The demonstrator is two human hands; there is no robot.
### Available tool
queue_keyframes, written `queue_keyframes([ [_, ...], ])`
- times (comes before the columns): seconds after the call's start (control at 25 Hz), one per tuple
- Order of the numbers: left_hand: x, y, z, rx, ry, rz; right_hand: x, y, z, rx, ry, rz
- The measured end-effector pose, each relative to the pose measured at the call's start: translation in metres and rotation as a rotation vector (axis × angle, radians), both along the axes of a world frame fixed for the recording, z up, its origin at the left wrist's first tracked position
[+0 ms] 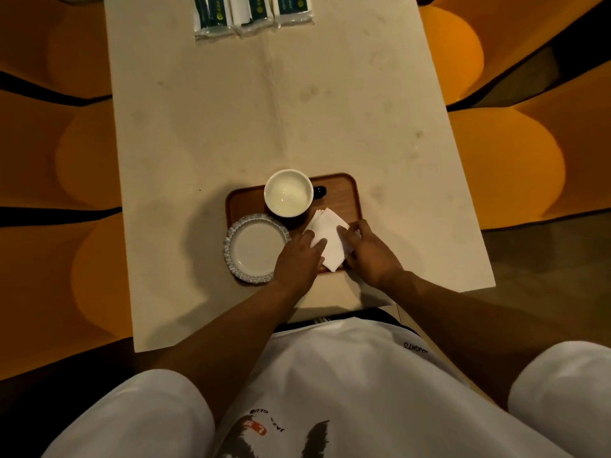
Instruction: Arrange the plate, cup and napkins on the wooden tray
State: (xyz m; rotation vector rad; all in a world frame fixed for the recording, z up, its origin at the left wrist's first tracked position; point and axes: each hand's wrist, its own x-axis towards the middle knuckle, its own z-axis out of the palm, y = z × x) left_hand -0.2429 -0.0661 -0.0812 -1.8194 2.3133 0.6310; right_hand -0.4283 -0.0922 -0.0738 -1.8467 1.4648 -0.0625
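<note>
A wooden tray [344, 193] lies on the table near its front edge. On its far part stands a white cup [288, 192] with a dark handle. A white plate [254, 247] with a ridged rim rests on the tray's near left corner and overhangs it. White napkins [327, 229] lie in a stack on the tray's right half. My left hand [297, 259] presses its fingers on the napkins' left edge. My right hand [372, 252] holds their right edge with fingers and thumb.
The table [264, 110] wears a beige cloth with faint stains. Several wrapped green-and-white packets [253, 13] lie at its far edge. Orange padded seats [506, 160] flank the table on both sides.
</note>
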Motion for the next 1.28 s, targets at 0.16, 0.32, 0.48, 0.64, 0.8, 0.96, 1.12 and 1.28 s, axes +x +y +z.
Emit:
queue_keyframes([
  [0.16,-0.007,-0.001,0.000,0.031,-0.030,0.007,-0.003,0.005,-0.001,-0.068,0.076,0.024],
  [0.32,-0.011,-0.003,0.002,0.031,-0.014,0.010,-0.003,0.004,0.000,-0.039,0.080,0.007],
  [0.48,-0.013,-0.004,0.006,0.054,-0.018,0.025,-0.002,-0.001,0.003,-0.044,0.118,0.020],
  [0.64,-0.009,0.001,0.018,0.004,-0.026,0.041,-0.004,-0.001,0.005,-0.129,0.184,0.059],
  [0.8,0.012,0.021,0.028,-0.090,-0.024,0.232,0.007,-0.007,0.012,-0.275,0.235,0.200],
  [0.96,0.046,0.053,0.028,0.008,-0.114,0.365,0.041,0.005,0.017,-0.249,0.056,0.328],
  [1.12,0.074,0.074,0.028,0.057,-0.091,0.395,0.075,0.019,0.018,-0.074,0.126,0.354],
  [1.28,0.093,0.075,0.022,0.149,-0.042,0.386,0.088,0.030,0.020,-0.030,0.265,0.249],
])
